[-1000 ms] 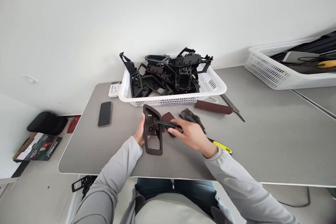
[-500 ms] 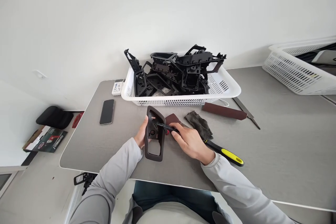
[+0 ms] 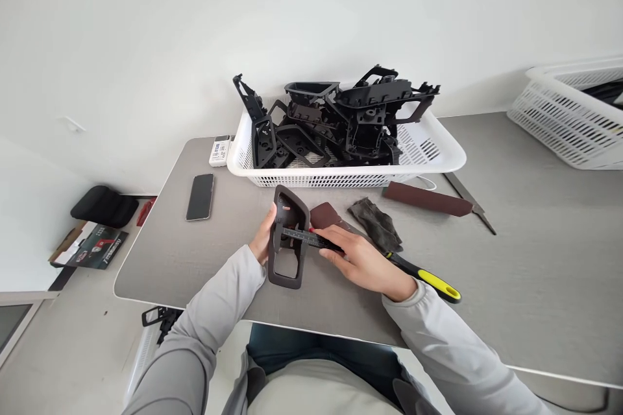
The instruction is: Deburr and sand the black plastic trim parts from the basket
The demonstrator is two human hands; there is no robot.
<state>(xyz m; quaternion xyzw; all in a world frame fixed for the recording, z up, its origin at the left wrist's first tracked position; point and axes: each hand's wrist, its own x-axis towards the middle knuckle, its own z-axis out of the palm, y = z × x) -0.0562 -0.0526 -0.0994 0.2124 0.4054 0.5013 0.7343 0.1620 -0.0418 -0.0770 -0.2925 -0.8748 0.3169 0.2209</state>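
My left hand grips a dark brown plastic frame part, held upright on the grey table. My right hand is closed round a thin dark file that lies across the frame's opening. Just behind the frame a small piece of brown sandpaper rests on the table. Behind it stands a white basket heaped with several black plastic parts.
A phone and a small white remote lie to the left. A dark rag, a brown sanding block, a flat file and a yellow-handled tool lie to the right. Another white basket is far right.
The file has slid lower across the frame's opening, with my right hand following. My head has turned, shifting the view slightly.
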